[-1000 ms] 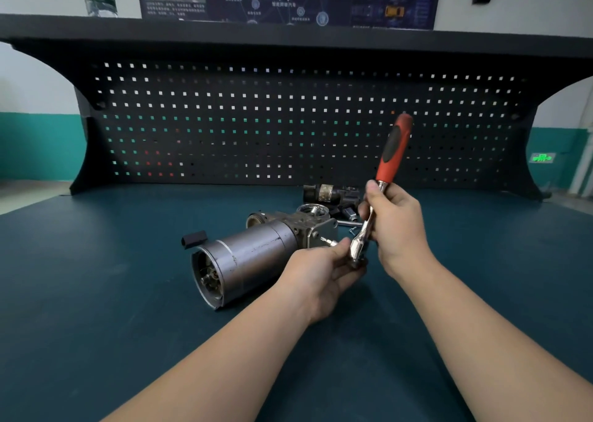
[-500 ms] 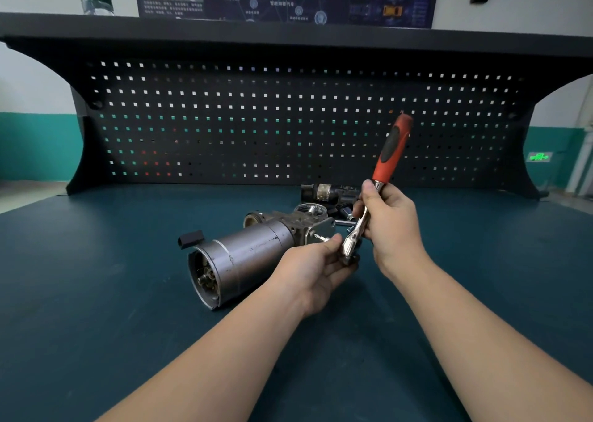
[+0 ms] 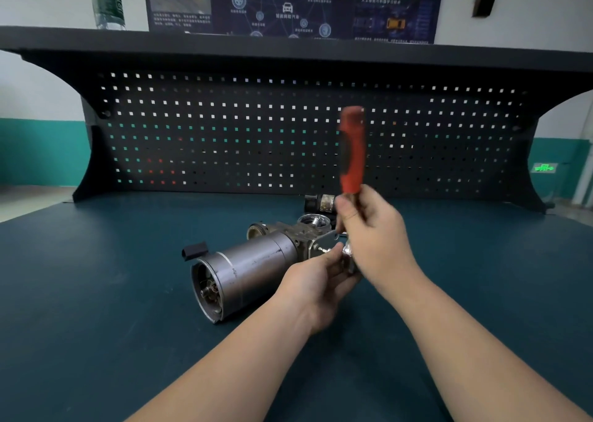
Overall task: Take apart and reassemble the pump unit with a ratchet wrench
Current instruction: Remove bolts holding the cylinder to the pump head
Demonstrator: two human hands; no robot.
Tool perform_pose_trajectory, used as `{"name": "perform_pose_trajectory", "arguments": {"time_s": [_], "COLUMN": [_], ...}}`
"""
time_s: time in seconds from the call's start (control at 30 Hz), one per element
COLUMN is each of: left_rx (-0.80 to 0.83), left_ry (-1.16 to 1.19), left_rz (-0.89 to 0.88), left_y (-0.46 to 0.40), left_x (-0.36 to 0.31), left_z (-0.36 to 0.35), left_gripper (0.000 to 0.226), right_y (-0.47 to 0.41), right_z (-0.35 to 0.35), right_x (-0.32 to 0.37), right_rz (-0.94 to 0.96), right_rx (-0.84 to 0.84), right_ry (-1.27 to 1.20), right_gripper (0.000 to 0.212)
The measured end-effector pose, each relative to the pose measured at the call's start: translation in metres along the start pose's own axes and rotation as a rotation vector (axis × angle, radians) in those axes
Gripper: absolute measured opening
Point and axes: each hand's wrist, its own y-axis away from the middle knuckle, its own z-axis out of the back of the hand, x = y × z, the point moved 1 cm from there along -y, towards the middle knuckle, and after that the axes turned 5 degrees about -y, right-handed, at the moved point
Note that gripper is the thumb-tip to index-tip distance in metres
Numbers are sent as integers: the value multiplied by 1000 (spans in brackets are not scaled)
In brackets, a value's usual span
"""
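Right hand (image 3: pixel 373 238) gripping blurred ratchet wrench (image 3: pixel 352 152) mid-frame, left hand (image 3: pixel 316 280) fingers curled at its head, pump unit (image 3: pixel 250 267) just left

Evenly lit, moderately bright, soft indoor light from overhead. Faint, diffuse shadows on the dark teal table (image 3: pixel 96 293) just beneath the grey metal pump unit (image 3: pixel 247 270) and under both forearms. Small bright glints on the chrome wrench head (image 3: pixel 348 251) and along the pump's rim. Heavy motion blur on the red wrench handle (image 3: pixel 352 152), smeared and doubled at its top; right hand (image 3: pixel 375 238) slightly soft, left hand (image 3: pixel 316 280) sharper. Strong wide-angle bending: shelf (image 3: pixel 288 41) and pegboard (image 3: pixel 288 132) curved toward left and right edges. Far wall poster (image 3: pixel 288 4) and bottle (image 3: pixel 107 2) soft, text unreadable. Green sign (image 3: pixel 544 167) at far right glowing, blurred.
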Motion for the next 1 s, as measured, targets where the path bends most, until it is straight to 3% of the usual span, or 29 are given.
{"name": "perform_pose_trajectory", "arguments": {"time_s": [0.1, 0.2, 0.33, 0.43, 0.47, 0.53, 0.6, 0.77, 0.87, 0.93, 1.0], "left_rx": [92, 148, -18, -65, -62, -66, -68, 11, 60, 15, -30], "left_ry": [123, 173, -19, -42, -38, -33, -43, -12, -6, -34, -48], "left_rz": [27, 45, 21, 14, 18, 19, 12, -2, 25, 15, 5], "left_y": [5, 8, 0, -3, -3, -5, -5, 0, 1, 0, 0], "left_x": [-2, -4, -7, -4, -3, -2, 0, -4, -8, -8, -7], "left_z": [0, 1, 1, 1, 1, 3, 3, 1, 1, 2, 1], "left_gripper": [24, 29, 20, 14, 13, 11, 10, 16, 24, 23, 19], "right_y": [10, 12, -1, -10, -9, -8, -9, -9, 0, -3, -11], "right_z": [-9, -14, -6, 6, 7, 6, 4, -4, -14, -13, -7], "right_x": [9, 5, -14, -38, -45, -51, -49, -10, -3, -6, -15], "right_rz": [349, 333, -74, -612, -790, -922, -786, -2, 296, 227, -40], "right_rx": [206, 219, -66, -387, -445, -450, -376, 4, 168, 98, -88], "right_ry": [355, 377, -52, -431, -610, -738, -568, -42, 392, 287, 11], "right_gripper": [18, 20, 19, 27, 28, 28, 27, 22, 17, 17, 23]}}
